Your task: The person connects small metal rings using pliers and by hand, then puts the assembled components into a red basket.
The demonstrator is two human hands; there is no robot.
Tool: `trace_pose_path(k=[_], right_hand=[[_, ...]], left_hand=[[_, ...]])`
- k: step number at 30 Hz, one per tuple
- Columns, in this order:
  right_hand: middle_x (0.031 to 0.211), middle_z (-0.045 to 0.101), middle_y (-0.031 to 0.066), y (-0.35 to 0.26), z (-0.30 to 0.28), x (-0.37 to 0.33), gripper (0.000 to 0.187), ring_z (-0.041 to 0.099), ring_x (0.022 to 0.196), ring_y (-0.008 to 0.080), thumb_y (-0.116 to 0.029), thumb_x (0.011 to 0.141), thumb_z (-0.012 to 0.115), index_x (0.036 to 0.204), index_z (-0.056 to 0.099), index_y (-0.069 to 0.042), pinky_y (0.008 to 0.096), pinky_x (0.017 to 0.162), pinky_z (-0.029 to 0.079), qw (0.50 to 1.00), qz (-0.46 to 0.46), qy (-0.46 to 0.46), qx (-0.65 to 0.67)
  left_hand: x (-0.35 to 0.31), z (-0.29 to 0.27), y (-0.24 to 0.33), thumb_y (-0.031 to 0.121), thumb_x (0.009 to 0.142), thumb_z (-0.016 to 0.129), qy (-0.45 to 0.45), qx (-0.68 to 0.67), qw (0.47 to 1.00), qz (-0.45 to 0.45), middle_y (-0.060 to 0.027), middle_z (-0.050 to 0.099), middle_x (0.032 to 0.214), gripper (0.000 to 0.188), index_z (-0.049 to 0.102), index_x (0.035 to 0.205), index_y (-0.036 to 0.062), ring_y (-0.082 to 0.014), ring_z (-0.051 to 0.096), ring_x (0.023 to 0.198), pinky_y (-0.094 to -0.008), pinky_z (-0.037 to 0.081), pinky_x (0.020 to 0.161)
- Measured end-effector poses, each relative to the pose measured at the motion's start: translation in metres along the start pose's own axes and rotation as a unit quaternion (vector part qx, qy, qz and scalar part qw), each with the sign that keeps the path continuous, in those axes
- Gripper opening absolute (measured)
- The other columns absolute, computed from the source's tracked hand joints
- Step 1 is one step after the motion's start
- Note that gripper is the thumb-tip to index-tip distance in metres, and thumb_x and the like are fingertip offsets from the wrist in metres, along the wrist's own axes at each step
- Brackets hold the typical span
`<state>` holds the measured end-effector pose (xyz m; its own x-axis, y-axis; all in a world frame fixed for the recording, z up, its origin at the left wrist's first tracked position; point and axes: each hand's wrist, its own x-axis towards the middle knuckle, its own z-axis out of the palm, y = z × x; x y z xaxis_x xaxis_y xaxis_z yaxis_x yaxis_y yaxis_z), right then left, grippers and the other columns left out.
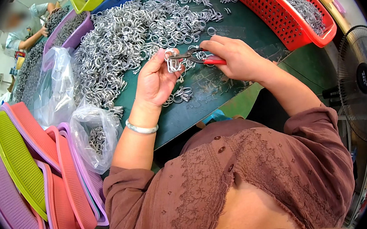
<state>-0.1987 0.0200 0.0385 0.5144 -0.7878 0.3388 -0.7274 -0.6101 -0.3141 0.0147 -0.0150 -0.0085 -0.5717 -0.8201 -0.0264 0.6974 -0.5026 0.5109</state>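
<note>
My left hand (pixel 157 77) is closed around a few silvery ring-shaped metal parts (pixel 173 65), held up over the front of the green table. My right hand (pixel 233 55) grips pliers with red handles (pixel 214 60). The dark jaws of the pliers reach left to the metal parts at my left fingertips; whether they bite on one I cannot tell. Just beyond both hands spreads a large heap of similar metal ring parts (pixel 117 36). A small cluster of them (pixel 180 95) lies on the table below my left hand.
A red perforated basket (pixel 266 7) full of metal parts stands at the far right. Clear plastic bags (pixel 89 129) sit at the left, beside stacked coloured baskets (pixel 16 163). A black fan (pixel 361 80) stands right. Another person (pixel 27 30) handles parts at the far left.
</note>
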Motion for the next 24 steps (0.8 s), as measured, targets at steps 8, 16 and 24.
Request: trace_pose_path(k=[8,16,24], right_hand=[[0.079,0.048,0.0088,0.002,0.007,-0.003,0.039,0.051,0.075,0.0267,-0.004,0.061,0.058,0.098,0.048,-0.005,0.0352,0.064,0.043,0.994,-0.058,0.052,-0.076],[0.077,0.047,0.0056,0.001,0.003,0.002,0.038,0.05,0.073,0.0221,-0.004,0.058,0.056,0.096,0.05,-0.005,0.0319,0.064,0.042,0.978,-0.113,0.068,-0.163],[0.071,0.045,0.0017,-0.003,-0.006,0.011,0.028,0.048,0.067,0.0166,-0.011,0.063,0.052,0.09,0.051,-0.007,0.0278,0.058,0.039,0.938,-0.19,0.108,-0.269]], left_hand=[[0.002,-0.001,0.006,0.012,0.085,0.046,0.06,0.081,0.995,-0.023,-0.0064,0.056,0.073,0.012,0.05,0.078,0.0041,-0.0154,0.054,0.064,-0.0314,0.046,0.062],[0.003,0.005,0.007,0.012,0.084,0.046,0.105,0.162,0.981,-0.028,-0.004,0.051,0.066,0.012,0.049,0.073,0.0056,-0.013,0.048,0.057,-0.0313,0.043,0.058],[0.0,0.012,0.006,0.012,0.083,0.049,0.146,0.182,0.972,-0.042,-0.0027,0.053,0.068,0.01,0.052,0.075,0.0064,-0.014,0.051,0.06,-0.0322,0.046,0.06]])
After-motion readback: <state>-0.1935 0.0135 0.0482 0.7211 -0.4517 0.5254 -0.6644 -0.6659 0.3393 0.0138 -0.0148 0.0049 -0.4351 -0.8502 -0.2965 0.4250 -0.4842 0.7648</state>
